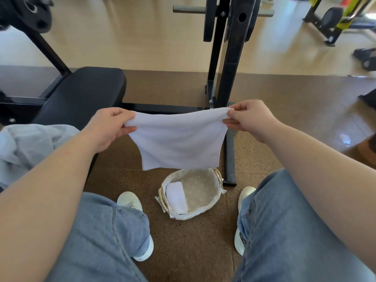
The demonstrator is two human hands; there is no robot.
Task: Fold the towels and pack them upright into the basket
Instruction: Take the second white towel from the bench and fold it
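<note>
Towel (180, 142) hangs in air between our hands, above basket (191, 195) on floor between our feet. Left hand (110, 128) fingers pinch top left corner; right hand (251, 120) fingers pinch top right corner. Long axis runs left to right, free edge drooping toward basket. Both hands equally near basket; we judge next fold brings corners together. Folded towel (176, 197) already sits at basket's left side. No readable writing anywhere.
</note>
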